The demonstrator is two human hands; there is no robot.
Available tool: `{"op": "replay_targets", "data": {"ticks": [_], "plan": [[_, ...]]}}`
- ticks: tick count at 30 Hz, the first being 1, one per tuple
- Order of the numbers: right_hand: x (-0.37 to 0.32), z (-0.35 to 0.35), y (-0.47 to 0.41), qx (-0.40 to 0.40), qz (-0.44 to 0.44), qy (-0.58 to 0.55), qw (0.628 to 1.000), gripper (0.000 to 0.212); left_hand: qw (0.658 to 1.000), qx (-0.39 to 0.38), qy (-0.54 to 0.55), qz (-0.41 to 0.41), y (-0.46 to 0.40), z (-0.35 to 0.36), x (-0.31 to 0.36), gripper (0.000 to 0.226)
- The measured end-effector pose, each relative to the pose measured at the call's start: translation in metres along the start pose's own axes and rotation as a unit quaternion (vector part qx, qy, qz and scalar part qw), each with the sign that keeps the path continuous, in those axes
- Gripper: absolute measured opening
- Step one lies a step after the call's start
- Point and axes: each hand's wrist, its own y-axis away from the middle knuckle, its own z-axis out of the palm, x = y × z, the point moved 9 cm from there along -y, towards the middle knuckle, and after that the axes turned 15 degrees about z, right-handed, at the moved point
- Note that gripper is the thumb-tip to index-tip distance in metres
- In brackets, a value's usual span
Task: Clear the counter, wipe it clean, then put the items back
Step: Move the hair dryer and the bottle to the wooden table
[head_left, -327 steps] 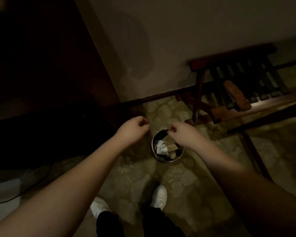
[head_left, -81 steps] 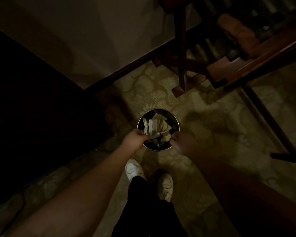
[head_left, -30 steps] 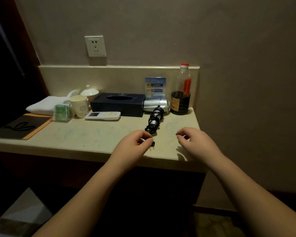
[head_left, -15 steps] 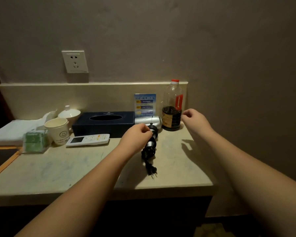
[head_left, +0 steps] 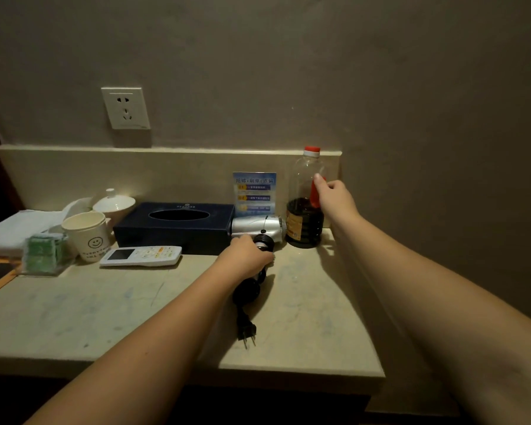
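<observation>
A beige stone counter (head_left: 105, 317) stands against the wall. A silver hair dryer (head_left: 255, 225) lies near the back, its black handle and coiled cord running toward me and ending in a plug (head_left: 247, 332). My left hand (head_left: 247, 256) is closed over the black handle. A clear bottle (head_left: 304, 222) with a red cap and dark liquid stands in the back right corner. My right hand (head_left: 334, 197) wraps its right side at the red grip, thumb on the front.
Along the back sit a dark tissue box (head_left: 172, 228), a white remote (head_left: 141, 256), a smiley paper cup (head_left: 88, 237), a lidded white cup (head_left: 114, 205), a green packet holder (head_left: 42, 254), a folded towel (head_left: 10, 231) and a blue sign card (head_left: 254, 191). A wall socket (head_left: 125, 108) is above.
I turned from the floor bin up to the counter. My left hand dropped onto the hair dryer handle and my right hand reached the bottle and closed on it.
</observation>
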Motion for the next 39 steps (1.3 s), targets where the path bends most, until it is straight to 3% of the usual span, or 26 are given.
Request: {"op": "replay_targets", "data": {"ticks": [4, 9, 17, 29, 39], "plan": [[0.003, 0.005, -0.011, -0.080, -0.024, 0.005, 0.996, 0.047, 0.999, 0.002, -0.019, -0.027, -0.006, 0.007, -0.003, 0.052], [0.001, 0.014, -0.020, -0.170, -0.034, -0.076, 0.982, 0.031, 0.996, 0.004, -0.067, -0.062, -0.010, 0.009, 0.001, 0.041], [0.003, 0.019, -0.019, -0.216, 0.019, -0.095, 0.972, 0.034, 0.994, 0.034, -0.039, -0.099, -0.006, 0.007, 0.001, 0.042], [-0.001, -0.009, -0.002, -0.216, 0.029, -0.166, 0.962, 0.036, 0.983, 0.131, 0.119, -0.044, 0.029, -0.012, 0.028, 0.035], [0.009, -0.051, 0.039, -0.194, 0.030, -0.222, 0.955, 0.035, 0.918, 0.156, 0.364, -0.018, 0.073, -0.012, 0.046, 0.033]]}}
